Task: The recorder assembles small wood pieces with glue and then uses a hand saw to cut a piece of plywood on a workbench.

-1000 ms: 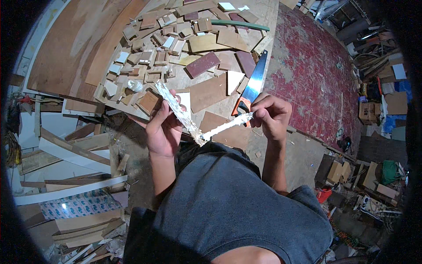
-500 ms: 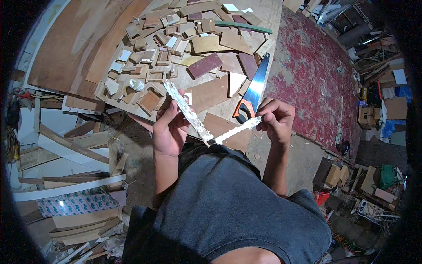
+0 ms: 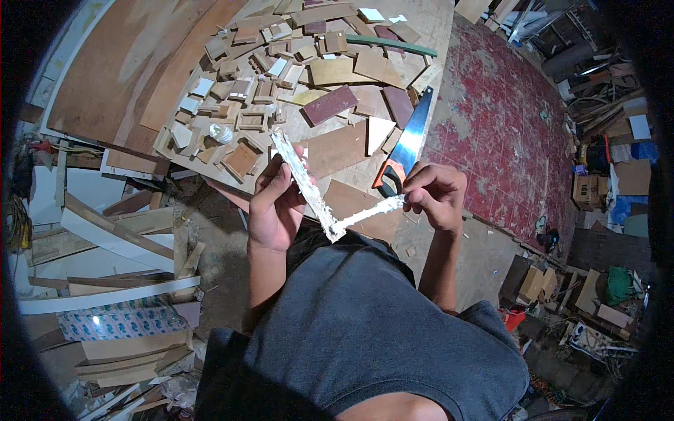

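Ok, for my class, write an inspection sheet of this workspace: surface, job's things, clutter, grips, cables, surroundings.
Surface: wooden worktable, scattered with pieces.
Job's things: white-crusted strip and thinner white-coated stick, meeting at an angle.
Clutter: wood offcuts, handsaw with orange-and-black handle.
Grips: left grip holds the strip; right grip pinches the stick's right end.
Cables: tangled strands lower right, kind unclear.
Surroundings: worn red surface right, scrap boards left.

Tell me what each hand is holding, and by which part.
The left hand holds a white-coated strip by its upper half; the right hand pinches a thinner white-coated stick by its right end.
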`<action>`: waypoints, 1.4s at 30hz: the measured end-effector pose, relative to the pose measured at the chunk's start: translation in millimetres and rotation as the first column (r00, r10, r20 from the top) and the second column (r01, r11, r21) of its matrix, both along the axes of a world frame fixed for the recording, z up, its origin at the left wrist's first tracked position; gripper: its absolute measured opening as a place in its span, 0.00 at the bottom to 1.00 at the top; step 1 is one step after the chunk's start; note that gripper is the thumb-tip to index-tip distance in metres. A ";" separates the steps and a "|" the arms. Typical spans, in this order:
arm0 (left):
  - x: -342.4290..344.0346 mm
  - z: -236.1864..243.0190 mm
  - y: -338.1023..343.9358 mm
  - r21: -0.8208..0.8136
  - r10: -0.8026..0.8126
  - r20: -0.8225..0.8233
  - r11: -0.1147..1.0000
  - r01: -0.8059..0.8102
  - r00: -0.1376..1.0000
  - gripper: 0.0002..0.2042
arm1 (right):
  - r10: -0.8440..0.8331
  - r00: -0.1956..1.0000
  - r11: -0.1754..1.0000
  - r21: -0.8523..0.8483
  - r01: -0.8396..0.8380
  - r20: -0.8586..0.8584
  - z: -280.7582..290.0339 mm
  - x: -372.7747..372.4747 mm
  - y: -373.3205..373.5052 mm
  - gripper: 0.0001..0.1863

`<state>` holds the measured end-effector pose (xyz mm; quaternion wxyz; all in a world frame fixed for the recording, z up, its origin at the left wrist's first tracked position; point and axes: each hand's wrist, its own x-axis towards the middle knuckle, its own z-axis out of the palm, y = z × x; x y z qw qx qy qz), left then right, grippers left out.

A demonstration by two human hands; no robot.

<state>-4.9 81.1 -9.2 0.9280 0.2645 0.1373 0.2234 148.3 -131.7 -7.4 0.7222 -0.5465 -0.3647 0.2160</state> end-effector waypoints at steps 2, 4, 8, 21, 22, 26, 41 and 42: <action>-3.8 -4.7 2.3 -0.054 -0.044 -0.001 0.998 0.044 0.999 0.16 | 0.010 1.000 1.000 -0.005 -0.010 0.018 -0.3 -0.4 -1.4 0.05; -4.6 -1.5 0.5 -0.033 -0.035 -0.005 0.999 0.034 0.999 0.16 | 0.008 1.000 0.999 0.046 -0.007 -0.026 -1.0 -1.1 -1.9 0.06; -6.6 4.4 -5.9 0.008 0.002 -0.004 1.000 -0.002 1.000 0.15 | -0.043 0.999 0.993 0.107 0.046 -0.031 -1.4 -6.8 6.5 0.06; -33.5 -1.5 -10.6 -0.036 0.051 0.000 0.998 -0.051 0.999 0.16 | 0.085 0.996 0.995 0.058 -0.084 -0.003 -6.5 -12.8 5.5 0.06; -34.7 -0.3 -10.8 -0.027 0.077 -0.014 0.997 -0.077 0.997 0.16 | 0.083 0.996 0.995 0.065 -0.081 -0.018 -8.7 -12.4 5.0 0.06; -42.2 -7.4 -7.3 -0.019 0.109 -0.045 0.994 -0.109 0.993 0.16 | 0.061 0.994 0.992 0.114 -0.050 -0.091 -15.8 -16.2 15.5 0.06; -81.6 -21.9 56.6 0.043 0.344 -0.060 0.939 -0.341 0.937 0.16 | -0.004 0.997 0.997 -0.076 -0.002 -0.076 -19.1 -38.9 71.8 0.05; -83.3 -24.0 62.2 0.055 0.327 -0.049 0.944 -0.324 0.944 0.17 | -0.018 0.995 0.999 -0.048 0.014 -0.094 -20.7 -41.3 79.2 0.06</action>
